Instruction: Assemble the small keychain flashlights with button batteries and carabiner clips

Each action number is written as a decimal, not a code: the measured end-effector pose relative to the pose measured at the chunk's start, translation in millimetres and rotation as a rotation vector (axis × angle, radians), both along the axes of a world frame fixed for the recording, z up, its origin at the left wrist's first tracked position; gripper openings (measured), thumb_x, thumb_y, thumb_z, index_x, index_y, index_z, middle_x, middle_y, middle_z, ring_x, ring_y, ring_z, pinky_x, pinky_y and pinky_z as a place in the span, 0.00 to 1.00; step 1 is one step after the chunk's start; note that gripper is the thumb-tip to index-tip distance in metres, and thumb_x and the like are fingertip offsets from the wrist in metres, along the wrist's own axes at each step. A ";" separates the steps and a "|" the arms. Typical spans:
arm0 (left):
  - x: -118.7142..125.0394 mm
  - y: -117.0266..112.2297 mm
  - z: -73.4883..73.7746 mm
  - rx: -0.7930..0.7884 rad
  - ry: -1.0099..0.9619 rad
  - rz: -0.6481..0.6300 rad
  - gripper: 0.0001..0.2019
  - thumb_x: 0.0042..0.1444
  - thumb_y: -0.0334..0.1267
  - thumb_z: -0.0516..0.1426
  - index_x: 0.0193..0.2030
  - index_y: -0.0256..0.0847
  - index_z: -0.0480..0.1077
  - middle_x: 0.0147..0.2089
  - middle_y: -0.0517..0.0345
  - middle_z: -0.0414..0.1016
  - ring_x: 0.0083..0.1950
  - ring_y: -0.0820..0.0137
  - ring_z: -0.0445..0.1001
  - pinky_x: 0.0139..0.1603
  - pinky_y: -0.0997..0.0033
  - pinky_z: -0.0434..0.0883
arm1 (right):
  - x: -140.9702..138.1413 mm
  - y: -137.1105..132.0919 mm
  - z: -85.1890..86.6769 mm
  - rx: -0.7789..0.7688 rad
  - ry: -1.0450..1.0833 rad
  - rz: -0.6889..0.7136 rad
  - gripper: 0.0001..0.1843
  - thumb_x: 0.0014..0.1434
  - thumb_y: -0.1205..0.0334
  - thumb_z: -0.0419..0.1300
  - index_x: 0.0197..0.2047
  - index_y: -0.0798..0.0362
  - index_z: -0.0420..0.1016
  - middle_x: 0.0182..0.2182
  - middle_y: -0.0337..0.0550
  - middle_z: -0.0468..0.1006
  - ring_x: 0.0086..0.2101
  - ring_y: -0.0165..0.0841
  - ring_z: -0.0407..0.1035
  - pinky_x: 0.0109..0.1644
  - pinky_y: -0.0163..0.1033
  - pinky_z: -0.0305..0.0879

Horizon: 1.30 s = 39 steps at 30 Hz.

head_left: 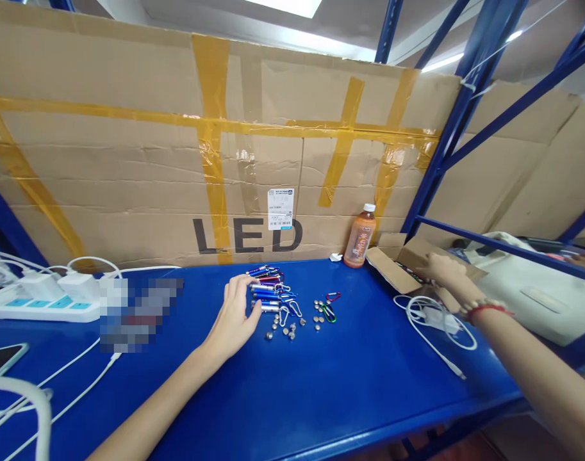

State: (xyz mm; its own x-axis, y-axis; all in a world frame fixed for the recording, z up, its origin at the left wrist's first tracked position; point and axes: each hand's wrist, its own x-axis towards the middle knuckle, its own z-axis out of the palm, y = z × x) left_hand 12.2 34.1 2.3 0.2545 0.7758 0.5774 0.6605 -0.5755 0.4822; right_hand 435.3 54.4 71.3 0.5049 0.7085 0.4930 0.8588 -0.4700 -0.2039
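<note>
My left hand (234, 314) rests at the left ends of a row of small blue, red and silver keychain flashlights (268, 296). Its thumb is spread from the curved fingers, and the fingertips touch or nearly touch the nearest flashlights. Small carabiner clips hang off their right ends. Beside the row lie a loose green carabiner (329, 313), a red carabiner (333, 296) and several small silver caps or button cells (292, 331). On the right, my right hand (443, 269) reaches into an open cardboard box (393, 269) with dark items inside; its fingertips are hidden.
An orange drink bottle (360, 237) stands left of the box. A white charger cable (431, 333) coils in front of it. A white power strip (56, 301) and cables lie at left. A large cardboard panel (143, 186) backs the blue table (292, 397).
</note>
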 end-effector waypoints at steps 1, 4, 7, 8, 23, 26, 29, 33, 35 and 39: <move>-2.1 -0.9 1.3 -0.021 0.009 -0.010 0.11 0.56 0.34 0.48 0.46 0.44 0.59 0.50 0.51 0.60 0.51 0.63 0.61 0.41 0.65 0.69 | -7.9 -1.7 0.6 -0.024 -0.022 0.028 0.20 0.58 0.54 0.55 0.42 0.65 0.73 0.38 0.70 0.71 0.40 0.49 0.69 0.36 0.45 0.61; -5.9 -2.5 7.0 -0.046 -0.004 -0.025 0.07 0.56 0.35 0.48 0.40 0.43 0.63 0.47 0.53 0.63 0.49 0.64 0.63 0.33 0.71 0.69 | -47.0 -11.7 -4.3 -0.079 -0.104 0.232 0.25 0.56 0.48 0.55 0.54 0.52 0.65 0.48 0.57 0.68 0.47 0.46 0.66 0.44 0.43 0.62; -4.6 -4.5 11.5 -0.045 -0.041 -0.020 0.07 0.56 0.36 0.48 0.40 0.43 0.64 0.45 0.55 0.65 0.46 0.65 0.65 0.31 0.72 0.68 | -98.5 -25.5 -26.0 -0.164 -0.078 0.652 0.35 0.53 0.39 0.54 0.59 0.49 0.60 0.53 0.51 0.65 0.50 0.41 0.63 0.53 0.42 0.58; -3.4 -5.5 12.1 -0.056 -0.052 -0.015 0.07 0.56 0.36 0.48 0.40 0.43 0.64 0.45 0.55 0.65 0.45 0.66 0.65 0.30 0.72 0.68 | -114.4 -29.2 -36.1 -0.217 -0.041 0.725 0.40 0.51 0.36 0.53 0.61 0.49 0.56 0.55 0.52 0.62 0.53 0.43 0.60 0.55 0.43 0.57; 5.9 -15.0 10.9 -0.210 -0.152 0.006 0.10 0.54 0.34 0.49 0.44 0.41 0.62 0.43 0.54 0.64 0.41 0.67 0.65 0.33 0.70 0.66 | -175.0 -26.3 -93.9 -0.345 -0.284 0.898 0.18 0.64 0.49 0.44 0.47 0.51 0.65 0.42 0.47 0.68 0.40 0.37 0.63 0.45 0.41 0.62; 6.6 -14.8 11.3 -0.250 -0.164 0.021 0.10 0.54 0.34 0.50 0.44 0.41 0.62 0.42 0.54 0.64 0.41 0.67 0.65 0.32 0.71 0.65 | -176.1 -23.8 -92.7 -0.370 -0.346 0.896 0.16 0.66 0.54 0.41 0.44 0.52 0.66 0.39 0.46 0.69 0.38 0.36 0.65 0.41 0.38 0.61; 6.4 -12.7 9.5 -0.260 -0.193 0.026 0.10 0.54 0.34 0.49 0.43 0.41 0.62 0.43 0.53 0.64 0.41 0.67 0.65 0.31 0.72 0.65 | -177.7 -19.6 -90.8 -0.399 -0.369 0.884 0.16 0.66 0.55 0.41 0.43 0.53 0.66 0.38 0.47 0.70 0.34 0.36 0.68 0.33 0.36 0.58; 5.8 -10.5 6.7 -0.267 -0.222 0.026 0.09 0.53 0.35 0.49 0.42 0.41 0.62 0.45 0.53 0.64 0.42 0.68 0.64 0.31 0.73 0.65 | -177.9 -12.6 -89.2 -0.426 -0.375 0.872 0.17 0.66 0.57 0.41 0.41 0.53 0.68 0.37 0.46 0.72 0.28 0.33 0.69 0.27 0.35 0.53; 5.7 -10.0 6.1 -0.272 -0.231 0.033 0.09 0.53 0.35 0.49 0.42 0.41 0.62 0.45 0.53 0.64 0.42 0.68 0.64 0.30 0.73 0.64 | -177.4 -9.8 -88.4 -0.430 -0.366 0.875 0.16 0.66 0.58 0.42 0.40 0.53 0.69 0.36 0.46 0.74 0.28 0.33 0.70 0.27 0.34 0.52; 5.1 -8.3 4.4 -0.256 -0.222 0.034 0.09 0.53 0.35 0.49 0.42 0.41 0.62 0.44 0.53 0.64 0.42 0.67 0.64 0.31 0.73 0.65 | -178.4 -7.7 -87.8 -0.422 -0.323 0.899 0.17 0.65 0.59 0.44 0.35 0.54 0.72 0.32 0.46 0.76 0.29 0.33 0.71 0.28 0.33 0.52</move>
